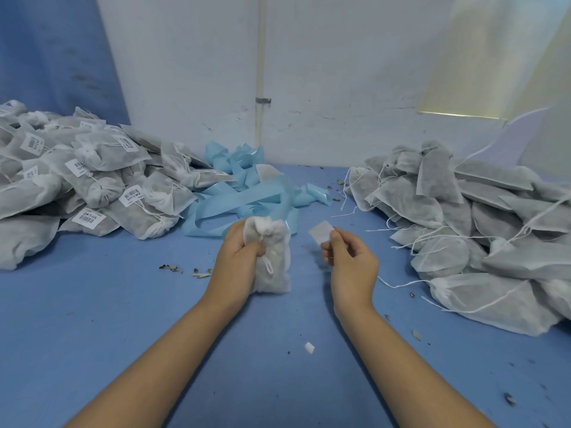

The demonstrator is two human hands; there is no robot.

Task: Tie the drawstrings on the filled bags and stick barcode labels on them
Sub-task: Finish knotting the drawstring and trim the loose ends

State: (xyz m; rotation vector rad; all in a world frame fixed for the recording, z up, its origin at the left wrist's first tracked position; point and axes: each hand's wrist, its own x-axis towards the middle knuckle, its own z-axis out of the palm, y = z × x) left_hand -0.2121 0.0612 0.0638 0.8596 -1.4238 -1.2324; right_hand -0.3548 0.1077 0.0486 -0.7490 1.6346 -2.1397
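- Held upright over the middle of the blue bench [123, 304]: small white non-woven drawstring bag [276, 267], filled, mouth gathered shut, cord loop hanging down its front.
- Fingers of left hand [239, 251] curled tight round the bag's neck and side.
- Thumb and forefinger of right hand [349, 261] pinching small white rectangular label [321, 231], just beside the bag, apart from it.
- To the left, heap of labelled grey bags [77, 186]; to the right, heap of unlabelled grey bags [463, 217]; between them, pale blue backing strips [247, 186].

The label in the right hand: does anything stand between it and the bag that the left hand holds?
Nothing visible does. The right hand pinches the label beside the bag, which the left hand grips; only an open gap above the table separates them.
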